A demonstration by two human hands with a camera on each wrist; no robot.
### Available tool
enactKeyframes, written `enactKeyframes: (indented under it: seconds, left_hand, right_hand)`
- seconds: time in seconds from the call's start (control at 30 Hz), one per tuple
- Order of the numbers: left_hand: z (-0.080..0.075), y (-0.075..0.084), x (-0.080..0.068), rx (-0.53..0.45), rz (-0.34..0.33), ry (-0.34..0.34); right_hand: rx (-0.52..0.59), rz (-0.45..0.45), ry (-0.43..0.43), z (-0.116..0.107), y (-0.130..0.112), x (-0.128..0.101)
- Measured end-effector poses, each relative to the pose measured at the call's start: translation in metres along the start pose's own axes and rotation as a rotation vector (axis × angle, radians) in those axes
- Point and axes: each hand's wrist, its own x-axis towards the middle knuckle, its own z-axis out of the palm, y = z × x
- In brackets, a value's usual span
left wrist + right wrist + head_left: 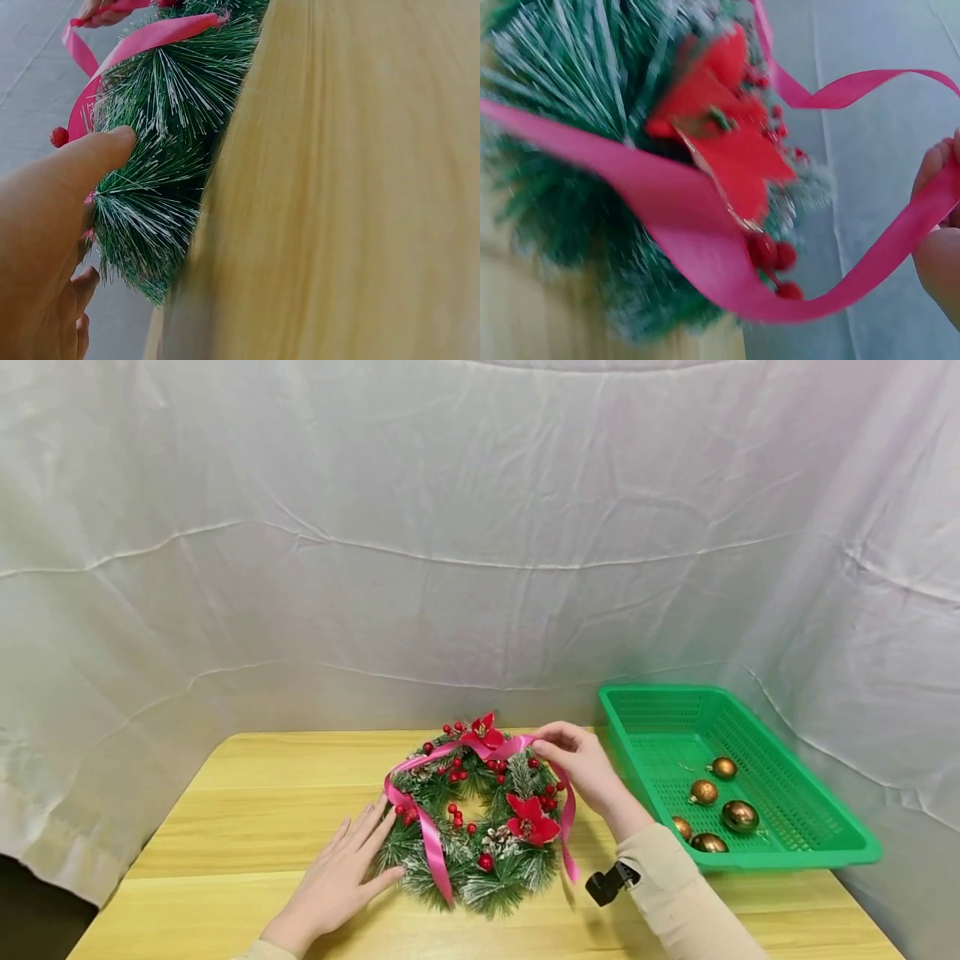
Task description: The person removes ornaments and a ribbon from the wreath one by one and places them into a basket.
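A green wreath (502, 877) with frosted tips, red berries, pine cones and red poinsettia flowers (532, 820) lies on the wooden table. Draped across its top is a pink ribbon (433, 852), one end hanging over the left front, the other down the right side. My right hand (581, 768) pinches the ribbon (900, 244) between thumb and fingers at the wreath's upper right. At the left edge my left hand (341, 868) rests with fingers extended, its thumb against the needles of the wreath (157, 180).
To the right stands a green plastic basket (795, 860) with several bronze baubles (740, 816) in it. A pale cloth (480, 568) hangs behind the table (247, 835) and along its sides. A black strap device (611, 883) sits at the right wrist.
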Motion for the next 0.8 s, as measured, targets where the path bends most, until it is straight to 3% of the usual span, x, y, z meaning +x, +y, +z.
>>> enactKeyframes:
  seconds: [0.43,0.63,0.8]
  left_hand:
    - [-0.001,0.0,-0.003,-0.011,-0.007,-0.006]
    - [-0.001,0.0,-0.003,-0.016,-0.013,-0.005]
    - [-0.002,0.002,-0.002,-0.014,0.004,0.03]
  right_hand:
    - [0.07,0.015,-0.208,0.078,-0.012,-0.003]
    - [-0.184,-0.006,-0.334,0.111,-0.009,-0.017]
    - [-0.359,-0.04,-0.339,0.12,-0.002,-0.025]
